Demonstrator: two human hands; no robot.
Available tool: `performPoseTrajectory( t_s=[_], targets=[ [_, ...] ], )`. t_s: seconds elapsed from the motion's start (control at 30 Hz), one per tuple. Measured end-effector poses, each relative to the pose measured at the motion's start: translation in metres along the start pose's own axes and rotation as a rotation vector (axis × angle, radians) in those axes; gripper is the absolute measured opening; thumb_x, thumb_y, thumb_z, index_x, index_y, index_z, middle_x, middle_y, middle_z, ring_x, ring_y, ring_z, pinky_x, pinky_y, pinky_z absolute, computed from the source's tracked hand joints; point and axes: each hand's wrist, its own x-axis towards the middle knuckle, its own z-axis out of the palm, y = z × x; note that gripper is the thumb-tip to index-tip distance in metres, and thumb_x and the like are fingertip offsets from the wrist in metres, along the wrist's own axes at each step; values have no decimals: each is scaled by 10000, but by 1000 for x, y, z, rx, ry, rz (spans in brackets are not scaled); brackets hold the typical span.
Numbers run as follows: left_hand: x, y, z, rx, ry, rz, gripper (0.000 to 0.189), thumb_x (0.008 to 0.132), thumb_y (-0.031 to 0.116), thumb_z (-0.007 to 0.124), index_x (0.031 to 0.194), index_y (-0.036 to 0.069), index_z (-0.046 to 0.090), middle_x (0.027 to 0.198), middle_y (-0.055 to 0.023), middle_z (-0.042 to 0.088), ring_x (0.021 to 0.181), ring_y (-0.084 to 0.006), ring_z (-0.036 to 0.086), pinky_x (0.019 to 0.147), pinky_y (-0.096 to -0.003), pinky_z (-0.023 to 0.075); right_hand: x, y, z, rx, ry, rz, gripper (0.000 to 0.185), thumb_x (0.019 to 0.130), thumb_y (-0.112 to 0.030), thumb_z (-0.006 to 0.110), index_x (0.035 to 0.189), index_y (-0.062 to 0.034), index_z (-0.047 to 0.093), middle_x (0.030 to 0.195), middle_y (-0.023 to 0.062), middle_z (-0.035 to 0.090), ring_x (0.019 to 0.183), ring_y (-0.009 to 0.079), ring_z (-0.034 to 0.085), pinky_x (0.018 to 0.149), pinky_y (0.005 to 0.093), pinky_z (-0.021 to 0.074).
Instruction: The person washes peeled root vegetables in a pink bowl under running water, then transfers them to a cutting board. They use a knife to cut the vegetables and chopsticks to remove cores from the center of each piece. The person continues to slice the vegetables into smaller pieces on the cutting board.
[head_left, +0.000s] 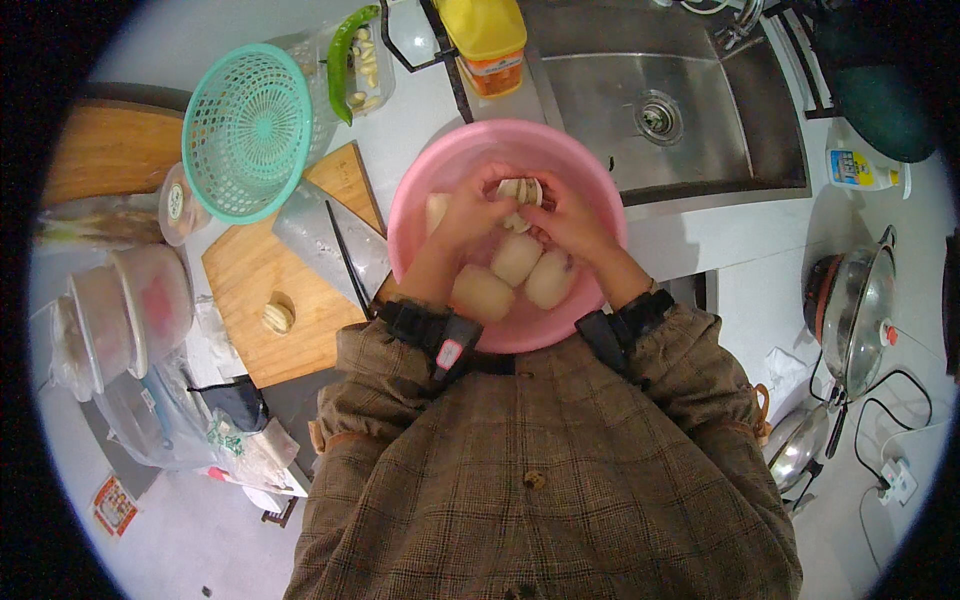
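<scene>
A pink plastic basin (506, 130) stands before me with water in it. My left hand (480, 206) and my right hand (568, 221) are inside it, gripping a pale piece of what looks like lotus root (520, 192) from both sides. Dark hollows show on its cut face; fingers hide its edges. Below my hands lie several peeled pale pieces: one at the lower left (482, 292), one in the middle (516, 258) and one to the right (550, 280). Another piece (436, 211) is partly behind my left forearm.
Left of the basin, a wooden cutting board (262, 352) bears a small cut end piece (278, 318), a cleaver (319, 232) and black chopsticks (343, 247). A turquoise colander (259, 135) overlaps the board. A steel sink (600, 97) is at the upper right, pans (859, 315) far right.
</scene>
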Motion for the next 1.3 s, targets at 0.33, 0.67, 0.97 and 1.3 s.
performPoseTrajectory(
  t_s=[0.33, 0.67, 0.97, 1.3],
  targets=[
    [4, -7, 3, 37, 67, 7, 187, 793, -54, 568, 959, 32, 571, 956, -28, 585, 906, -120, 556, 809, -271, 475, 0, 3, -5, -182, -35, -30, 477, 826, 19, 585, 1284, -49, 469, 1035, 31, 589, 865, 110, 582, 717, 251, 499],
    [-1, -4, 3, -60, 2, -7, 186, 775, -85, 544, 918, 35, 549, 915, -18, 566, 896, -116, 556, 807, -253, 472, -1, -2, -7, -165, -41, -35, 487, 816, 26, 572, 1289, -29, 469, 1029, 32, 592, 848, 96, 571, 672, 235, 492],
    [0, -3, 6, 31, 76, -82, 86, 829, -11, 557, 900, 37, 564, 902, -30, 601, 887, -116, 558, 789, -259, 466, -1, -1, -9, -62, -52, 68, 494, 813, 21, 581, 1290, -48, 470, 1029, 35, 595, 854, 116, 577, 701, 255, 498],
    [8, -12, 0, 53, 27, -72, 295, 756, -130, 524, 996, 43, 520, 1000, -37, 567, 955, -128, 551, 842, -278, 465, 3, -2, -10, -130, -40, 36, 466, 788, -23, 618, 1243, -53, 522, 1007, 88, 632, 846, 177, 617, 747, 297, 509]
  ],
)
